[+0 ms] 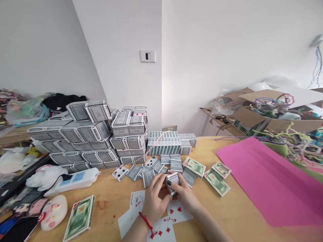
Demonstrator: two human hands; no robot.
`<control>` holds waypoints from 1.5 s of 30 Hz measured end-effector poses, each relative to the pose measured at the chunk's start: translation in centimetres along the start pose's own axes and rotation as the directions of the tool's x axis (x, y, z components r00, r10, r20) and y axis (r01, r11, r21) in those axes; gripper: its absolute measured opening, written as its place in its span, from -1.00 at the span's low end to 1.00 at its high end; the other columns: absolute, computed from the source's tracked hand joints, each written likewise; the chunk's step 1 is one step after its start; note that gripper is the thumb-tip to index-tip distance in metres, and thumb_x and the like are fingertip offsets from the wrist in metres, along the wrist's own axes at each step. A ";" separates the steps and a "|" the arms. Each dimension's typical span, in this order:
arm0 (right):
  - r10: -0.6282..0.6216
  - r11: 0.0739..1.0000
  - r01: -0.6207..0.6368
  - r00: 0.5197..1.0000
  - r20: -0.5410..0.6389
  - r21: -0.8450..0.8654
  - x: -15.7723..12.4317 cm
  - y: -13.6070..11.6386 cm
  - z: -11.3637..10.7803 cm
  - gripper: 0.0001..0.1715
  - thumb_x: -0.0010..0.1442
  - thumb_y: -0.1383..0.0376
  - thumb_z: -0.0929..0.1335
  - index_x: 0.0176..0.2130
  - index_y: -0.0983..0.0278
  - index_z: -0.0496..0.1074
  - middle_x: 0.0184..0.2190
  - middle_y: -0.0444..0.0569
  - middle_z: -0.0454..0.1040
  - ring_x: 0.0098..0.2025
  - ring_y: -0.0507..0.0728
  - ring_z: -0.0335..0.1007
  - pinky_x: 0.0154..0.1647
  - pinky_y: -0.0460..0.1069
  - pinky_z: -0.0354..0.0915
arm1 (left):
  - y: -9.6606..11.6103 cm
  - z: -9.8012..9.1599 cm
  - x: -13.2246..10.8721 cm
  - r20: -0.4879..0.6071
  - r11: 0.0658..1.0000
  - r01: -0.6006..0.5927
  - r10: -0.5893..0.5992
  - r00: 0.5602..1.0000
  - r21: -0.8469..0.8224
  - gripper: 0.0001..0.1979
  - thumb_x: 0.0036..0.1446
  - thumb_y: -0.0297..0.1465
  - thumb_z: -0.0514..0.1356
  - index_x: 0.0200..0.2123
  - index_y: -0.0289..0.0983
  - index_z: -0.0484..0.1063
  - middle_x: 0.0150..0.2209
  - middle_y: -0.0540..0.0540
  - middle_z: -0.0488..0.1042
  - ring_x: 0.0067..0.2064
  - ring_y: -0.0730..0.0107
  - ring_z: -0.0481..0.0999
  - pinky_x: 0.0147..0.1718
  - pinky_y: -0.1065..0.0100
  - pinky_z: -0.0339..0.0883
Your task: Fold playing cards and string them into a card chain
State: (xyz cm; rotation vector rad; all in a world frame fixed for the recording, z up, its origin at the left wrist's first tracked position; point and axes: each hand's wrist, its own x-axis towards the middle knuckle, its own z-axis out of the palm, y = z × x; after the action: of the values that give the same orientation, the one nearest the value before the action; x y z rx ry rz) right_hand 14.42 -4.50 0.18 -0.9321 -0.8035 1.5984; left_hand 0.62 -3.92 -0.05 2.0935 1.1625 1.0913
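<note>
A small stack of playing cards (173, 181), patterned back showing, is held between both hands above the table. My left hand (157, 195), with a red string at its wrist, grips the stack's left side. Closed on the right side is my right hand (185, 195), its dark-nailed thumb lying over the top card. Beneath the wrists lie large face-up cards, including a three of diamonds (161, 232) and a heart card (180, 212). Just beyond the hands, small cards (148, 177) are spread loosely, most with their backs up.
Tall piles of bundled card decks (83, 132) stand at the back left. Green banknote-print boxes (217, 181) lie to the right, another box (80, 215) at the left. A pink sheet (275, 188) covers the right side. A white power strip (78, 179) sits left.
</note>
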 end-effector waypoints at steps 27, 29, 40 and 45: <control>0.007 0.991 -0.003 1.000 0.028 -0.132 0.0 -0.4 0.1 -0.60 -0.13 0.15 0.43 -0.28 0.29 0.36 -0.57 -0.20 0.29 -0.57 -0.04 0.12 -0.60 -0.15 0.05 | 0.5 0.3 0.4 -0.049 0.998 -0.032 0.035 0.998 0.053 -0.46 -0.19 -0.60 0.05 -0.04 -0.25 0.16 -0.12 -0.18 0.31 -0.06 0.16 0.33 -0.13 0.15 0.32; 0.007 0.993 -0.006 1.000 0.013 -0.122 0.0 -0.4 0.1 -0.55 -0.12 0.16 0.43 -0.21 0.28 0.35 -0.54 -0.19 0.31 -0.55 -0.03 0.15 -0.60 -0.16 0.06 | 0.5 0.3 0.4 -0.049 0.998 -0.028 0.031 0.998 0.051 -0.46 -0.19 -0.60 0.04 -0.04 -0.25 0.16 -0.11 -0.18 0.31 -0.05 0.16 0.33 -0.14 0.15 0.32; 0.047 0.999 -0.047 0.996 0.078 -0.001 -0.1 -1.1 0.0 -0.62 -0.19 0.19 0.46 -0.33 0.30 0.39 -0.46 -0.08 0.44 -0.33 0.16 0.36 -0.21 0.04 0.23 | 1.4 -0.2 0.3 0.057 0.997 -0.081 0.081 0.995 -0.001 -0.42 -0.26 -0.61 0.07 -0.06 -0.21 0.21 -0.09 -0.13 0.30 -0.03 0.16 0.31 -0.06 0.16 0.25; 0.071 0.991 -0.075 0.996 0.047 0.110 -0.1 -0.9 0.0 -0.64 -0.24 0.27 0.47 -0.36 0.31 0.39 -0.48 -0.08 0.43 -0.39 0.12 0.35 -0.29 -0.01 0.24 | 1.3 -0.1 0.2 0.060 0.995 -0.099 0.100 0.993 -0.008 -0.43 -0.26 -0.60 0.07 -0.06 -0.23 0.21 -0.07 -0.16 0.30 -0.01 0.13 0.29 -0.05 0.14 0.24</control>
State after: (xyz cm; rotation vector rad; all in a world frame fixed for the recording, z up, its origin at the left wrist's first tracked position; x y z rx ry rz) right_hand 14.81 -4.42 0.98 -0.8585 -0.7089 1.7137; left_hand 1.19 -4.41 0.97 2.1858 1.0357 1.0662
